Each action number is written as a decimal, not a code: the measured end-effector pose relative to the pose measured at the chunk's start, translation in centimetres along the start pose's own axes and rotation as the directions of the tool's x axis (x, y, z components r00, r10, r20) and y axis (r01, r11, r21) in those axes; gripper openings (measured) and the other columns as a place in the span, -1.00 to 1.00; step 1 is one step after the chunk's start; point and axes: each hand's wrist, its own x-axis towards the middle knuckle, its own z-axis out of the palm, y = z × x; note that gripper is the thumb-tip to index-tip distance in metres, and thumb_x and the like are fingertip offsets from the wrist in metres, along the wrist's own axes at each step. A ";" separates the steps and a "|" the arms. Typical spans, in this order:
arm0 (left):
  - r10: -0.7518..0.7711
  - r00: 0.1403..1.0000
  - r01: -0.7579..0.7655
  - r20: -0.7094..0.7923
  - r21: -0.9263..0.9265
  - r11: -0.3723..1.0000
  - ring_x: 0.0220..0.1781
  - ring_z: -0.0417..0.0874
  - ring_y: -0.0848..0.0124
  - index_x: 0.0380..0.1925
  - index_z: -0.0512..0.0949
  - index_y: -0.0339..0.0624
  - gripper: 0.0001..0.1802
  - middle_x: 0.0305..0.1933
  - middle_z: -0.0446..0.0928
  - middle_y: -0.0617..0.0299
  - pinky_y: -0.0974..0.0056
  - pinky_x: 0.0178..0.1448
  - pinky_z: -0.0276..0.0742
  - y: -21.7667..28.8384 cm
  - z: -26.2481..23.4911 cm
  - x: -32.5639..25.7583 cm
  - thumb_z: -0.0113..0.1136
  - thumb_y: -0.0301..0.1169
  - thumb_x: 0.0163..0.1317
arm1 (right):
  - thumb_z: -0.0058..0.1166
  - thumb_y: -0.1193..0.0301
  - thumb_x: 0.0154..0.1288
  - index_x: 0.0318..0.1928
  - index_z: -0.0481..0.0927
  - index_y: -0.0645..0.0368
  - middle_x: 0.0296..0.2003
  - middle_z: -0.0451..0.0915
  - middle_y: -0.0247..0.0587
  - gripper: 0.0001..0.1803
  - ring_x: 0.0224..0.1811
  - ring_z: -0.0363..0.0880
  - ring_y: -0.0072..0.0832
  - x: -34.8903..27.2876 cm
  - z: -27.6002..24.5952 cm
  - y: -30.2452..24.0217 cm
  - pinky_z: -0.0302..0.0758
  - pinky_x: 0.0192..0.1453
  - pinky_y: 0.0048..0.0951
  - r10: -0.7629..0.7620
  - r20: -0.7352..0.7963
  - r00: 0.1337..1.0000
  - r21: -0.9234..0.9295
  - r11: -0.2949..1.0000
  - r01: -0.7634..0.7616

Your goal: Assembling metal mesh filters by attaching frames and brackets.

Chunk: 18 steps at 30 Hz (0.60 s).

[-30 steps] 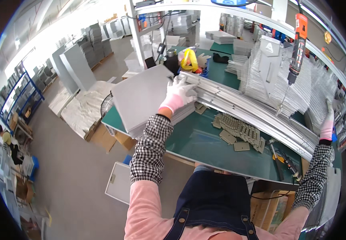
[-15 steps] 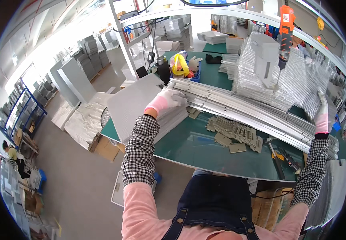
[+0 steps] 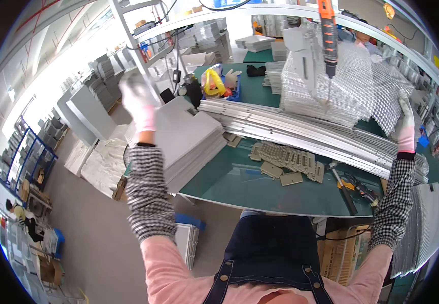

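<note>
My left hand (image 3: 139,101), in a white glove with a pink cuff, is raised above the left end of the bench. It is smeared by motion, so its fingers cannot be read. Below it lies a stack of light grey flat panels (image 3: 184,133). My right hand (image 3: 406,119), gloved alike, grips the right edge of a silvery mesh sheet (image 3: 384,93). That sheet slants off a tall pile of similar mesh (image 3: 326,96). Long white metal strips (image 3: 300,133) with small holes lie across the bench between my arms.
Small beige plates (image 3: 285,159), a hammer (image 3: 345,190) and another hand tool (image 3: 362,190) lie on the green bench top (image 3: 219,177). An orange power screwdriver (image 3: 328,40) hangs above the mesh. Behind the strips are a blue bin (image 3: 234,95) and a dark bottle (image 3: 194,92).
My left hand has left the end of the metal strips and swung up and left. My right hand stays at the mesh edge, a little higher. The whole view has shifted slightly.
</note>
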 end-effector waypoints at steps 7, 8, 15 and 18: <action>0.126 0.946 -0.154 -0.298 -0.073 0.985 0.03 0.71 0.29 0.14 0.42 -0.42 -0.63 0.07 0.60 -0.11 0.35 0.06 0.68 8.6 -10.7 8.5 0.16 -0.54 0.37 | -0.14 0.32 0.50 0.37 0.36 0.31 0.41 0.33 -0.10 -0.47 0.49 0.22 -0.39 -3.5 -0.4 -2.0 0.06 0.57 -0.36 -0.194 -0.348 0.917 0.069 0.970 0.232; 0.132 0.961 -0.172 -0.242 -0.151 0.973 0.04 0.72 0.29 0.14 0.42 -0.43 -0.64 0.09 0.60 -0.16 0.36 0.09 0.68 9.7 -11.1 8.6 0.14 -0.54 0.38 | -0.14 0.33 0.49 0.38 0.33 0.32 0.42 0.32 -0.10 -0.46 0.49 0.21 -0.39 -4.6 -0.2 -2.0 0.06 0.57 -0.35 -0.217 -0.337 0.916 0.037 0.969 0.243; 0.198 0.979 -0.205 -0.056 -0.183 0.961 0.25 0.58 0.16 0.40 0.15 -0.41 -0.39 0.36 0.40 -0.13 0.20 0.29 0.58 15.3 -17.6 3.5 0.07 -0.45 0.42 | -0.14 0.42 0.47 0.45 0.17 0.37 0.48 0.21 -0.09 -0.40 0.53 0.14 -0.37 -13.5 -2.1 -2.0 0.05 0.60 -0.32 -0.349 -0.208 0.914 -0.132 0.936 0.327; -0.358 0.918 0.396 0.172 -0.464 0.792 0.43 0.35 0.19 0.38 0.31 -0.37 -0.36 0.42 0.34 -0.01 0.12 0.55 0.15 15.2 -15.2 -1.1 -0.04 -0.14 0.44 | -0.14 0.44 0.46 0.47 0.13 0.38 0.49 0.18 -0.09 -0.38 0.54 0.13 -0.36 -16.6 -2.3 -1.8 0.05 0.61 -0.31 -0.368 -0.159 0.916 -0.198 0.921 0.336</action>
